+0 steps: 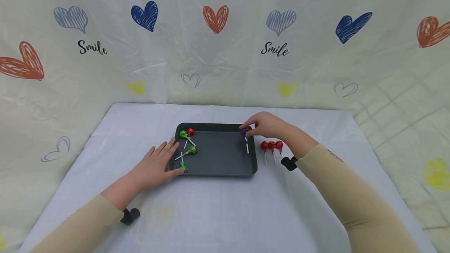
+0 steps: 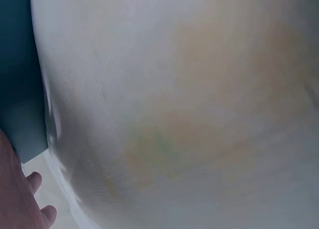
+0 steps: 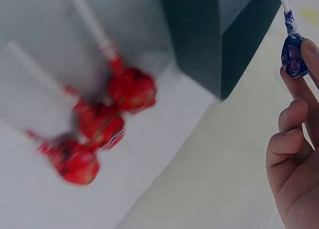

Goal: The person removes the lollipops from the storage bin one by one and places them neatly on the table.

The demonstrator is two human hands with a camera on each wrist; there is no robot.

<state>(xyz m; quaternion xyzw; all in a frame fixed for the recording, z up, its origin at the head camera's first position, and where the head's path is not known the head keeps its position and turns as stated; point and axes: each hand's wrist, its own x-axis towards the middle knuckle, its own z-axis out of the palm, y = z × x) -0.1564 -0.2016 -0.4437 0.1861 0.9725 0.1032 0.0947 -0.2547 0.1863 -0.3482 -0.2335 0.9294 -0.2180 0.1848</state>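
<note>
In the head view my right hand (image 1: 268,125) pinches a purple-wrapped lollipop (image 1: 244,132) by its candy end, over the right end of a dark grey tray (image 1: 218,155). The right wrist view shows this lollipop (image 3: 295,57) between thumb and fingertip. My left hand (image 1: 154,167) lies with spread fingers against the tray's left edge, its thumb near the front corner. At the tray's left end lie several lollipops: a red one (image 1: 190,131), a green one (image 1: 183,134) beside it, another green one (image 1: 192,150), and a green one (image 1: 183,166) by my thumb.
Three red lollipops stand in a row on the white cloth right of the tray: left (image 1: 264,146), middle (image 1: 272,146) and right (image 1: 279,145). A curtain (image 1: 232,65) printed with hearts hangs behind the table.
</note>
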